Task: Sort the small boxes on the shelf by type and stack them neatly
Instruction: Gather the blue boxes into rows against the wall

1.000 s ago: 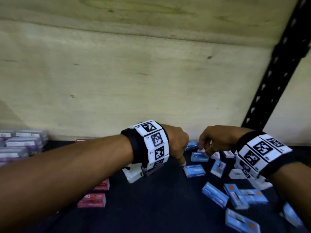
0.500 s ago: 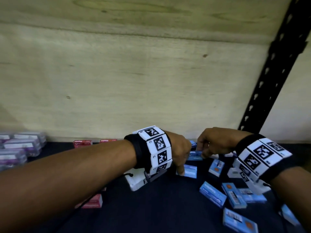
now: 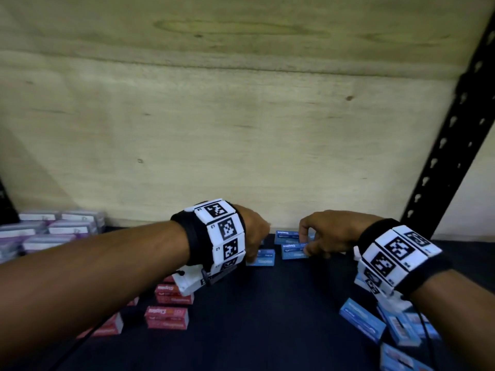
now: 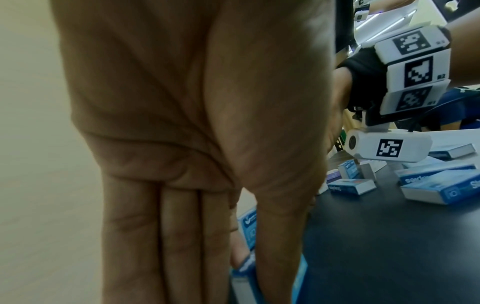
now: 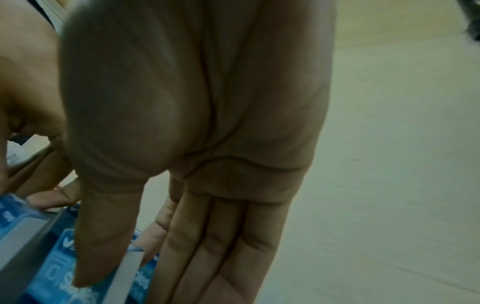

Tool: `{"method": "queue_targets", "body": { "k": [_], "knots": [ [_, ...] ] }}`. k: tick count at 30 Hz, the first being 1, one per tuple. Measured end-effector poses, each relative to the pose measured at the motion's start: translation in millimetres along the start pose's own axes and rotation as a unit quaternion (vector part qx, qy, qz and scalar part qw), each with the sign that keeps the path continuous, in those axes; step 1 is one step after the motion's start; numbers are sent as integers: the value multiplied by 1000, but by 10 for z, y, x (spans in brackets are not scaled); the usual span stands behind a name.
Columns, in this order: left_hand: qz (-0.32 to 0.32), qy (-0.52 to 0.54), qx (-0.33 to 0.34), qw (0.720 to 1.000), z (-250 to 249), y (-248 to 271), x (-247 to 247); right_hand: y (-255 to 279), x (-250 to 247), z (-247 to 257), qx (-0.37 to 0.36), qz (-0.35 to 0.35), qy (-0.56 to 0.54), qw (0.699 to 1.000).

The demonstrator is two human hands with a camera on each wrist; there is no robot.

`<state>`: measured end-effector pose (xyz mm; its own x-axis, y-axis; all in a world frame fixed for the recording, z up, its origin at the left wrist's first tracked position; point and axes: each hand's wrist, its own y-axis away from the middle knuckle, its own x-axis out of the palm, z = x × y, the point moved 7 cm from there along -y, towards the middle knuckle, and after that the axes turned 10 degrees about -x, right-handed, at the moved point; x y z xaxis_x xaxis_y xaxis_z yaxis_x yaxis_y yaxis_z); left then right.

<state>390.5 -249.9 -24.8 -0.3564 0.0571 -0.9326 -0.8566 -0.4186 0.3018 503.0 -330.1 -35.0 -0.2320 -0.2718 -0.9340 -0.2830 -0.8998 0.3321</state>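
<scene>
- Purple boxes (image 3: 51, 231) sit stacked at the shelf's (image 3: 267, 317) far left corner, against the plywood back wall (image 3: 241, 143)
- Red staple boxes (image 3: 167, 315) lie near the front left edge, under the left forearm, some stacked in twos
- The left hand (image 3: 254, 234) reaches toward the back edge, wrist bent down; in the left wrist view its fingers (image 4: 179, 236) are straight and held together while the thumb presses down the near side of a blue box (image 3: 263, 258), so the box is pinched between thumb and index finger
- That box rests flat on the shelf, directly below the hand
- Just right of it, two more blue boxes (image 3: 290, 243) lie close to the back edge, one behind the other
- The right hand (image 3: 329, 234) arches over them, knuckles up; thumb and fingers (image 5: 218, 246) come down on either side of the nearer box (image 3: 293, 251), grasping it
- Loose blue boxes (image 3: 375, 324) lie scattered at the front right corner, under the right wrist
</scene>
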Motion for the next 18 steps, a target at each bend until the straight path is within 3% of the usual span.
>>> {"method": "queue_targets", "body": {
  "k": [18],
  "knots": [
    [-22, -2, -42, 999, 102, -34, -7, -178, 44, -34, 7, -9, -33, 999]
  ]
}}
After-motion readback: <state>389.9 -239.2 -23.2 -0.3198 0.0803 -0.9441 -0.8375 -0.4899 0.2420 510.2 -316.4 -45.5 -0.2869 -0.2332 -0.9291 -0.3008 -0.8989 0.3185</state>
